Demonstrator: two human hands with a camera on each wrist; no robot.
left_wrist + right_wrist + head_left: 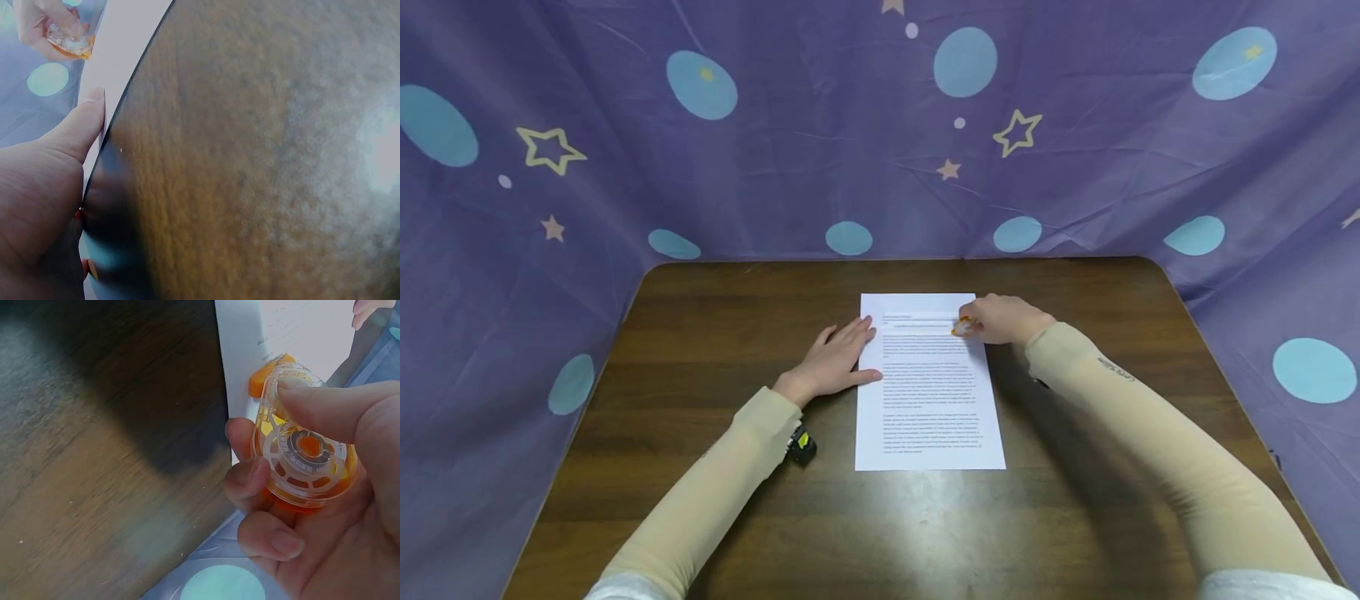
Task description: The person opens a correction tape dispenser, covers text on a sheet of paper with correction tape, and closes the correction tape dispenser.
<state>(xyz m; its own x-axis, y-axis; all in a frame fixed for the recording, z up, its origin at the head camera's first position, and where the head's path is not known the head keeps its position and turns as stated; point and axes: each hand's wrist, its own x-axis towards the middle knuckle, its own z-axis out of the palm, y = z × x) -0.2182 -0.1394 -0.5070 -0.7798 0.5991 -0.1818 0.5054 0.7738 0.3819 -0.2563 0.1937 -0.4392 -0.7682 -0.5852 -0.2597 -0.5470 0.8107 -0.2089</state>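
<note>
A printed sheet of paper [925, 400] lies flat on the table, its text running in several blocks. My left hand [835, 362] rests on the sheet's left edge, fingers extended and thumb spread apart. In the left wrist view, the thumb [78, 128] lies along the paper's edge. Near the upper right of the page, my right hand [1003, 317] grips a correction tape dispenser [306, 456] with a clear case and orange parts. The right thumb [325, 409] presses on its upper face while the fingers curl round the other side. Its orange tip end [259, 384] points toward the sheet.
The brown wooden table [730, 325] has rounded far corners. A purple curtain [790, 167] with stars and blue spots hangs behind it and at both sides. A small black device [802, 447] sits at the left wrist, beside the beige sleeve [707, 492].
</note>
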